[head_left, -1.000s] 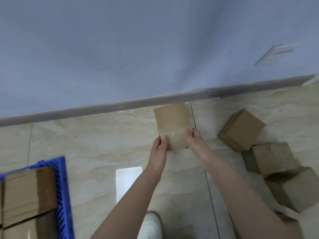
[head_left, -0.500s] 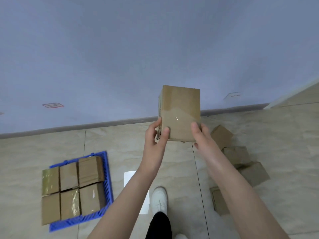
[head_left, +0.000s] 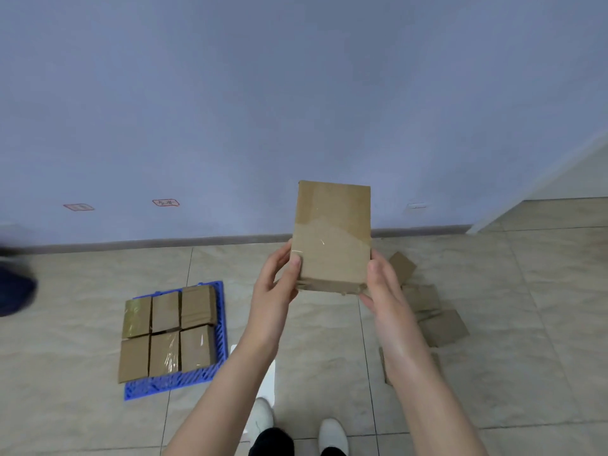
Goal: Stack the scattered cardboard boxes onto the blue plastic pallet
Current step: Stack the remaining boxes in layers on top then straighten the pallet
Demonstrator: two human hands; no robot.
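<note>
1. Now: the held box is up in the air between both hands, in front of the wall, well apart from the floor.
2. Left hand grips its left edge with the thumb on the front face. Right hand clasps the right edge. Neither hand is free.
3. The box's long axis runs up-down in view, and its taped face is toward the camera.
4. Key relation: the blue pallet lies down and to the left of the box, on the left hand's side, so the left hand is nearer.
5. The pallet carries a six-box layer, so the next box likely goes on top.
6. Loose boxes are on the floor to the right, behind the right forearm.
</note>
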